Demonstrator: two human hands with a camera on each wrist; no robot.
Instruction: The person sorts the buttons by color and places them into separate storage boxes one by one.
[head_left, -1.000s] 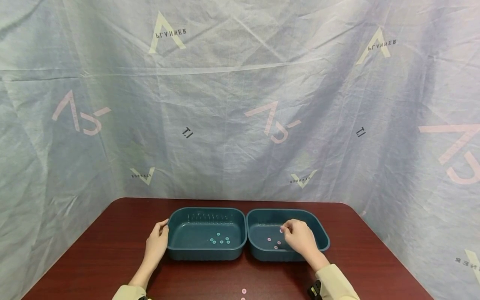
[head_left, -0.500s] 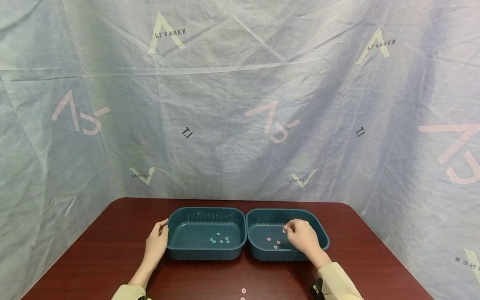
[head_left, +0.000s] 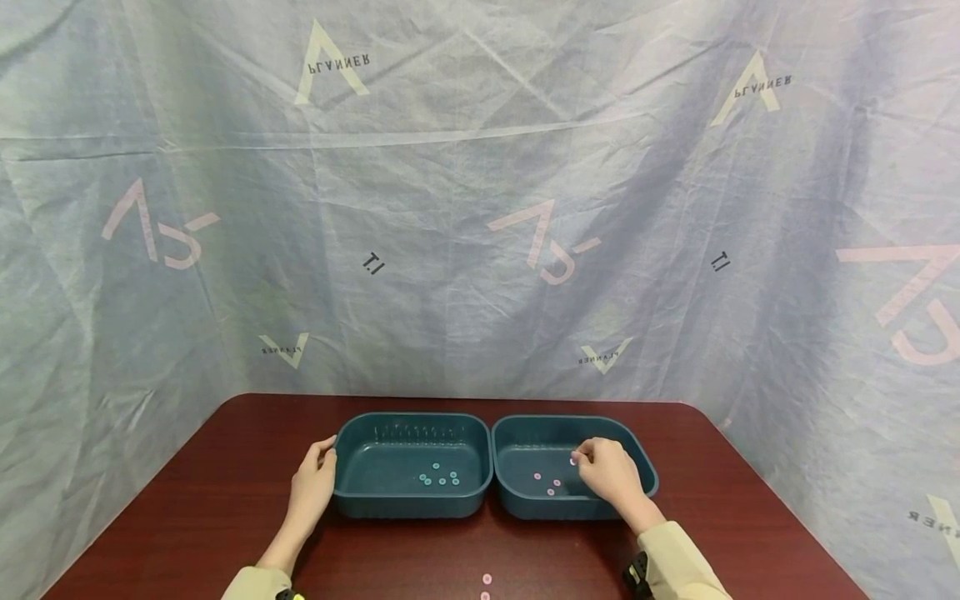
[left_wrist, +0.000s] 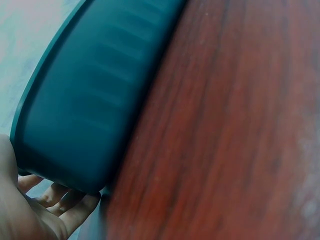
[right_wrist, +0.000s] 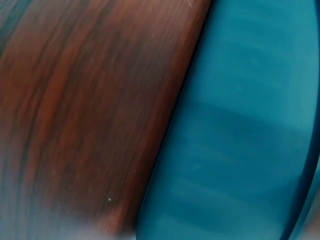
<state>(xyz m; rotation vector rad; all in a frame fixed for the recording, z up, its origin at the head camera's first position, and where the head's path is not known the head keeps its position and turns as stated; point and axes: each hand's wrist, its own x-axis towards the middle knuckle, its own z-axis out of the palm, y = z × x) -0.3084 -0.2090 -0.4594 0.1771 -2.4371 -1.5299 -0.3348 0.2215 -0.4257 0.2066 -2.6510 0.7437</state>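
Observation:
Two dark teal plastic trays stand side by side on the table. My left hand (head_left: pixel 313 482) lies against the outer left end of the left tray (head_left: pixel 405 507); in the left wrist view its fingers (left_wrist: pixel 82 212) touch the tray's outer wall, close to the rim. Over the right tray (head_left: pixel 558 508), my right hand (head_left: pixel 609 473) pinches a small pink button (head_left: pixel 573 461) between thumb and fingertips. Below it on that tray's floor lie several pink buttons (head_left: pixel 557 482). Several teal buttons (head_left: pixel 442 481) are loose in the left tray. The right wrist view shows only tray wall and table.
On the dark red wooden table (head_left: pixel 405 558), two more pink buttons (head_left: pixel 487 578) lie near the front edge, in front of the trays. A pale printed cloth (head_left: pixel 450 208) hangs behind the table and along both sides.
My right hand has shifted slightly to the right over the right tray, with the pink button still at its fingertips. The left hand and both trays have stayed in place.

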